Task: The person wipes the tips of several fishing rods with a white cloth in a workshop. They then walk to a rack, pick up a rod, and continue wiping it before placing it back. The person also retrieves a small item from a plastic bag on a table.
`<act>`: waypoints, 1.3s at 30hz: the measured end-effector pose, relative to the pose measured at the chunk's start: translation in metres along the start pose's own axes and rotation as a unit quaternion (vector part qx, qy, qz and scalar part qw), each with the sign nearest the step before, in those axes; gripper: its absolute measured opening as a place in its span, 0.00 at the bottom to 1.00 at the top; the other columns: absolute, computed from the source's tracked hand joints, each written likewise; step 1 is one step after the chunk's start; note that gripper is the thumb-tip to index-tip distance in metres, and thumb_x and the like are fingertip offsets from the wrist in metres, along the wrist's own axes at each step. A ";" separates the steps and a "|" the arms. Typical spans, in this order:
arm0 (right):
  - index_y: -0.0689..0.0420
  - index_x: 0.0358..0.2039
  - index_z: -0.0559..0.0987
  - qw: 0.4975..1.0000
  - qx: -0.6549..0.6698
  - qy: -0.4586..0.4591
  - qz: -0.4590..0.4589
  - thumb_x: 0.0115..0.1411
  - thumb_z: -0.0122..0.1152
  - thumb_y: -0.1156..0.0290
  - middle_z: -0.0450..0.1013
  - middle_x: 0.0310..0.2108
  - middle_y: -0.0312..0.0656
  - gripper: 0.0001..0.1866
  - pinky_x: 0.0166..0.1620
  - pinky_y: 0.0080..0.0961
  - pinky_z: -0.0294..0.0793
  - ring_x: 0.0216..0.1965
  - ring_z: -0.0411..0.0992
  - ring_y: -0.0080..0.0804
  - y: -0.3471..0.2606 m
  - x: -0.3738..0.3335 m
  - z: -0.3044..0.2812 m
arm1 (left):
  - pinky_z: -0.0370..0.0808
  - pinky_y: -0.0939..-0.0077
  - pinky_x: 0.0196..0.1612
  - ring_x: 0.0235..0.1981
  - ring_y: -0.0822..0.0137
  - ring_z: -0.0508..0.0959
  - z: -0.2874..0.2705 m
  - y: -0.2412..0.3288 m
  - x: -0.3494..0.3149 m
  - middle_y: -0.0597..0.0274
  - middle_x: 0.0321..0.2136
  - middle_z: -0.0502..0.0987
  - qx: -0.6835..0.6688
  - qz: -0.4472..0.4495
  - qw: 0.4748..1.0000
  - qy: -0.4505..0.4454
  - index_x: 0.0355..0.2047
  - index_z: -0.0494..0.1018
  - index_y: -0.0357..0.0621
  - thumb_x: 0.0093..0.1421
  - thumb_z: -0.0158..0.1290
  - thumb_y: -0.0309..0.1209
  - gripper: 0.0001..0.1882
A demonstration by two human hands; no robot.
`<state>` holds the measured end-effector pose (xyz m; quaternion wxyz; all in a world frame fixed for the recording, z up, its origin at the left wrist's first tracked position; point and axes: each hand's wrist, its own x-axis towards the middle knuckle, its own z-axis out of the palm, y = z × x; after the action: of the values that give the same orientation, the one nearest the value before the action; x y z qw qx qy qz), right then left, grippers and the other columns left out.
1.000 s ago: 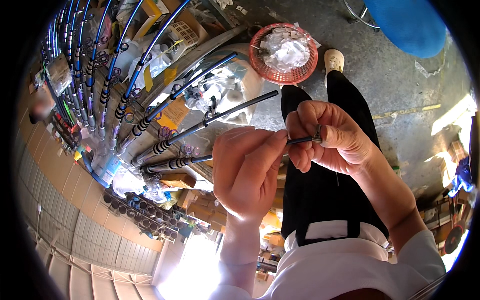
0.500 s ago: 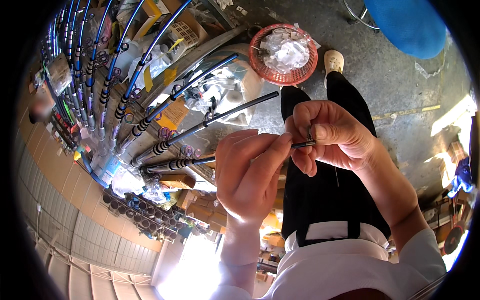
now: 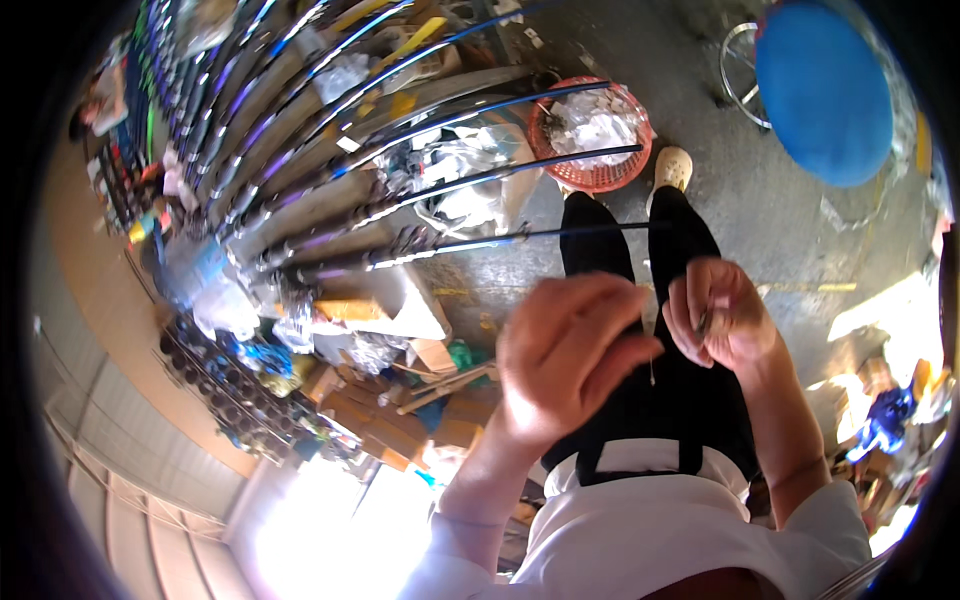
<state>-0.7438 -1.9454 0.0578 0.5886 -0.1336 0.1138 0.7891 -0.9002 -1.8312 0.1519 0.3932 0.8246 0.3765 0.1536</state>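
In front of my lap, my left hand (image 3: 575,350) has its thumb and forefinger apart, with no rod between them. To its right, my right hand (image 3: 725,318) has its fingers curled in. A small dark piece (image 3: 706,322) shows at its fingertips, too blurred to name. Between the hands a thin pale strand (image 3: 653,372) hangs down; what holds it I cannot tell. Beyond both hands lies the nearest fishing rod (image 3: 480,243), dark and thin, its tip reaching over my legs. Neither hand touches it.
Several more blue-black fishing rods (image 3: 330,168) fan out at the left. A red plastic basket (image 3: 600,178) of white scraps stands by my shoes. At the upper right is a blue round stool (image 3: 825,95). Cardboard boxes (image 3: 385,425) lie left of me.
My left hand has let go of the rod tip it was pinching, and the rod now lies beyond my hands. Both hands have moved lower and apart; the whole view has shifted.
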 end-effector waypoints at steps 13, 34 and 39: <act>0.60 0.34 0.74 0.844 -0.535 0.004 0.046 0.60 0.60 0.76 0.77 0.28 0.40 0.04 0.28 0.13 0.68 0.23 0.69 0.16 0.059 0.035 0.163 | 0.70 0.84 0.28 0.28 0.74 0.73 -0.089 0.027 -0.144 0.55 0.42 0.73 -0.015 -0.193 0.939 0.284 0.39 0.75 0.39 0.54 0.54 0.16 0.12; 0.58 0.35 0.79 0.380 -0.855 -0.314 -0.163 0.53 0.62 0.78 0.74 0.36 0.36 0.08 0.31 0.24 0.71 0.29 0.73 0.29 0.317 0.278 0.273 | 0.74 0.71 0.31 0.24 0.66 0.76 -0.208 -0.197 -0.211 0.56 0.43 0.71 -0.126 -0.289 0.800 0.511 0.41 0.77 0.45 0.53 0.61 0.27 0.14; 0.55 0.31 0.81 0.180 -0.923 -0.317 -0.125 0.53 0.62 0.74 0.72 0.41 0.37 0.04 0.38 0.33 0.74 0.38 0.74 0.39 0.338 0.299 0.276 | 0.75 0.74 0.27 0.25 0.66 0.76 -0.210 -0.197 -0.207 0.58 0.35 0.73 -0.114 -0.248 0.797 0.539 0.32 0.78 0.41 0.52 0.60 0.21 0.06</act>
<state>-1.1704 -1.6789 0.2209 0.1175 -0.3315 -0.9109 0.2158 -1.2529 -1.7922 0.1455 0.2426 0.4362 0.6992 0.5118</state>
